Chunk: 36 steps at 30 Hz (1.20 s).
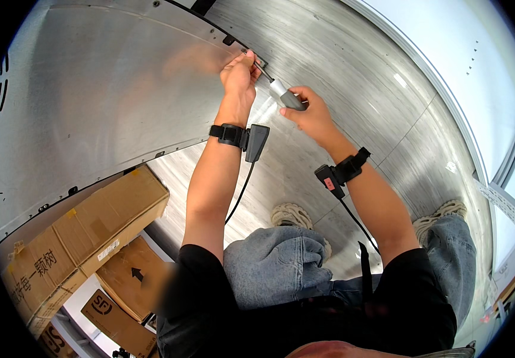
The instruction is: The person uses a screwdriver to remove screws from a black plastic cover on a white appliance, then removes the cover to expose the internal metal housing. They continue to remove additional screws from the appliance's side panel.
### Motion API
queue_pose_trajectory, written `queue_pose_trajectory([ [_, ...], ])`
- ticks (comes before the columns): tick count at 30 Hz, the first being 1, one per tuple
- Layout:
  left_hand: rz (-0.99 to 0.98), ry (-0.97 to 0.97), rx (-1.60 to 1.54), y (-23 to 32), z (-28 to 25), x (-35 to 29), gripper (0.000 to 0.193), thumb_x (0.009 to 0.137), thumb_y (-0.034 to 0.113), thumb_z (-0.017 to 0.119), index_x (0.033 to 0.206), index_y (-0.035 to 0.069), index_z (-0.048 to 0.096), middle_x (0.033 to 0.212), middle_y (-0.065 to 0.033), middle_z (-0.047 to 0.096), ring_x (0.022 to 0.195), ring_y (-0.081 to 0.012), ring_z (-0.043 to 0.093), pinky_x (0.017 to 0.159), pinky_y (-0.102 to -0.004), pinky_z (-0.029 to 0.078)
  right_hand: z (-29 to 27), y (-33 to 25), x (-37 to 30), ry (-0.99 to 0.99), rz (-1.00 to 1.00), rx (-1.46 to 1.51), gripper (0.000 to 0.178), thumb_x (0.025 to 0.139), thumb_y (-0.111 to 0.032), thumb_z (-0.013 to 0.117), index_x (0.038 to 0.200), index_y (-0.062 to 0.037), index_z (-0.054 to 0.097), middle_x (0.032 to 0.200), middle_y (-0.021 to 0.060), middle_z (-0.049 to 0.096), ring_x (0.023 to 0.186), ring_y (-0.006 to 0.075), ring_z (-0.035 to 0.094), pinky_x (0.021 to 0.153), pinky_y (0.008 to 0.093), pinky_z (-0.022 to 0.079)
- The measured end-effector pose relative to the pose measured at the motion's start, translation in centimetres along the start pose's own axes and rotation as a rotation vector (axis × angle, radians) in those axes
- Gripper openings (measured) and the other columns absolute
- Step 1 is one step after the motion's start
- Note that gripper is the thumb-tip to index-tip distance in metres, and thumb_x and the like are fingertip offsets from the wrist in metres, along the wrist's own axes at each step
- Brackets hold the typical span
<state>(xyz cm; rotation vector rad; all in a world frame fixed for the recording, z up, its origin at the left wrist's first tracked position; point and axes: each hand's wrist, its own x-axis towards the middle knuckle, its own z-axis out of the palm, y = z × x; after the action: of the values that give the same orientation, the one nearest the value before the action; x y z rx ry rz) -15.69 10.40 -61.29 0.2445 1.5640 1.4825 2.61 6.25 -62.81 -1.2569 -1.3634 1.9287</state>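
Note:
In my right hand (310,113) is a screwdriver (293,100) with a grey handle and a thin metal shaft, my fingers wrapped round the handle. The shaft slants up and left toward the edge of a large grey metal panel (126,83). My left hand (241,74) is at that edge, fingers bent beside the shaft's tip, with thumb and forefinger close together. Whether they pinch the shaft or a small part there is hidden by the fingers. The tip's contact with the panel is too small to make out.
Cardboard boxes (90,221) are stacked at the lower left, beside the panel. Grey wood-look flooring (353,53) lies under my feet. A white curved surface (448,65) runs along the right. Black straps on both wrists hold small devices (257,143) with trailing cables.

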Motion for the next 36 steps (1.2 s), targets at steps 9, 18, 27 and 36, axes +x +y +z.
queue_pose_trajectory([
  [9, -0.026, -0.028, -0.057, 0.2, 0.3, -0.4, 0.012, 0.092, 0.007, 0.053, 0.099, 0.001, 0.06, 0.082, -0.0043, 0.063, 0.069, -0.013, 0.059, 0.063, -0.0243, 0.05, -0.4, -0.4, 0.1, -0.099, 0.158, 0.195, 0.05, 0.082, -0.018, 0.066, 0.126, -0.0051, 0.047, 0.1, 0.0075, 0.057, 0.081, 0.0133, 0.058, 0.058, 0.027, 0.048],
  [18, -0.029, -0.003, -0.011, 0.1, 0.0, -0.1, 0.007, 0.089, 0.006, 0.057, 0.093, 0.003, 0.062, 0.08, -0.0024, 0.063, 0.067, -0.0105, 0.058, 0.057, -0.0228, 0.047, 0.0, 0.3, 0.1, -0.028, 0.035, 0.103, 0.045, 0.082, -0.021, 0.066, 0.121, -0.0037, 0.05, 0.091, 0.0073, 0.059, 0.074, 0.0128, 0.057, 0.056, 0.0296, 0.048],
  [27, -0.037, -0.019, -0.021, 0.3, 0.1, -0.5, 0.012, 0.091, 0.008, 0.054, 0.098, 0.002, 0.063, 0.087, -0.0041, 0.065, 0.071, -0.0121, 0.059, 0.061, -0.0239, 0.048, -0.4, -0.1, 0.3, -0.093, 0.154, 0.168, 0.044, 0.082, -0.021, 0.066, 0.12, -0.0037, 0.051, 0.09, 0.0067, 0.06, 0.075, 0.0132, 0.057, 0.056, 0.0294, 0.048],
  [36, -0.041, 0.003, 0.013, 0.1, -0.2, 0.0, 0.012, 0.091, 0.01, 0.055, 0.097, 0.003, 0.063, 0.086, -0.0037, 0.065, 0.071, -0.0114, 0.058, 0.062, -0.0235, 0.049, -0.2, 0.0, 0.2, -0.002, 0.008, 0.016, 0.049, 0.078, -0.02, 0.07, 0.12, -0.0043, 0.051, 0.091, 0.0074, 0.06, 0.073, 0.0134, 0.056, 0.057, 0.0322, 0.047],
])
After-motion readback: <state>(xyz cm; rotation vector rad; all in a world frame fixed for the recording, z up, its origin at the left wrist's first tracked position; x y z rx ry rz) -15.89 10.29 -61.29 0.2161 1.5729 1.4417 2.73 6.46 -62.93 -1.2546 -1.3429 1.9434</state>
